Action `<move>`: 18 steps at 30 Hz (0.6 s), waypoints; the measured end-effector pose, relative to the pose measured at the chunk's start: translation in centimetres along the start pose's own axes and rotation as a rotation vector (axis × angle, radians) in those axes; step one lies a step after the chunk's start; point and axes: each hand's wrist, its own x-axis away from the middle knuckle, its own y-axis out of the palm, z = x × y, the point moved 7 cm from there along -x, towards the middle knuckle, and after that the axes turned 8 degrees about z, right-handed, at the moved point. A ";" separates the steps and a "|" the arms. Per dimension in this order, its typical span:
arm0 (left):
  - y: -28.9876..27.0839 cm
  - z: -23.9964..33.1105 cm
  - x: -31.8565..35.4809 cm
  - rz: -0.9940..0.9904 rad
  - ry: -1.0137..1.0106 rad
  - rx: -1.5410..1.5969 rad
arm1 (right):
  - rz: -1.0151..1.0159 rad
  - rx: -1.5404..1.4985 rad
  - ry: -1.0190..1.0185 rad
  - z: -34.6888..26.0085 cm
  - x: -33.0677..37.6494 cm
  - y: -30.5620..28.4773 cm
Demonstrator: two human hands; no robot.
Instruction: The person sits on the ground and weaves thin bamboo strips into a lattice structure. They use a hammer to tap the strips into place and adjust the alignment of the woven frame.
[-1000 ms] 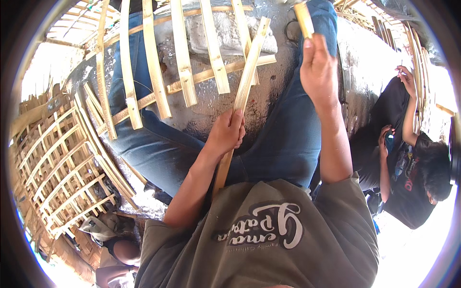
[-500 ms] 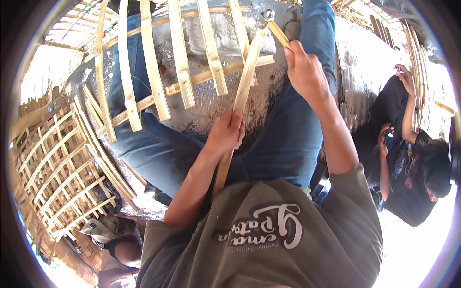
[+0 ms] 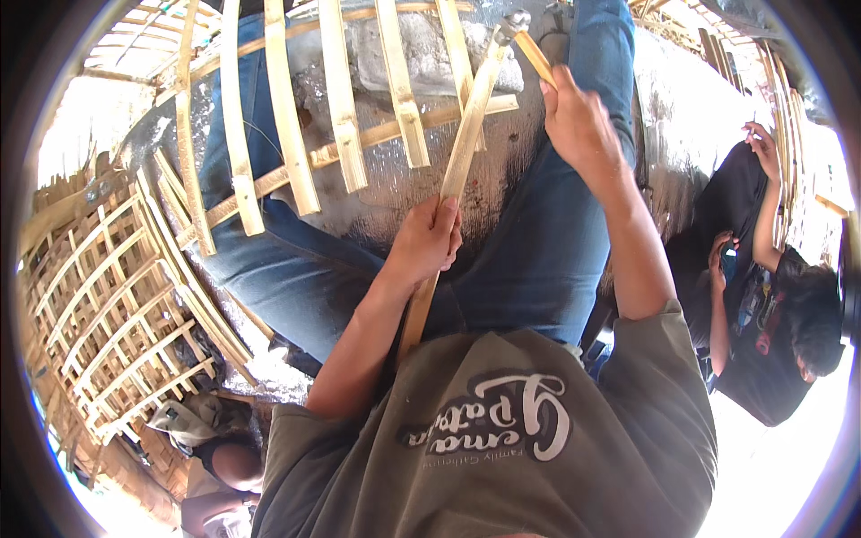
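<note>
A long, pale bamboo strip point(image 3: 466, 152) slants away from my lap, with my left hand point(image 3: 426, 235) closed round it below its middle. My right hand point(image 3: 581, 124) grips the light wooden handle of a hammer point(image 3: 535, 59). The metal hammer head meets or sits just over the far end of the strip; whether they touch I cannot tell. Ahead, between and over my legs, lies an open bamboo frame point(image 3: 344, 125) of several parallel slats fixed across a crosspiece. The held strip passes over the right part of this frame.
A grey stone block point(image 3: 395, 54) lies beneath the frame's far part. At the left stand woven bamboo lattice panels point(image 3: 108, 305). One person in black point(image 3: 762, 332) sits at the right; another person point(image 3: 229, 466) is at the lower left. Bamboo poles point(image 3: 780, 134) lean at the far right.
My right hand and the hammer have shifted slightly right and away from me. The strip's far end has moved a little the same way, while the frame appears slightly shifted toward the picture's top.
</note>
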 end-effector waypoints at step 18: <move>0.3 0.1 0.1 -0.033 -0.045 0.001 | 0.067 -0.014 -0.072 0.4 0.8 0.7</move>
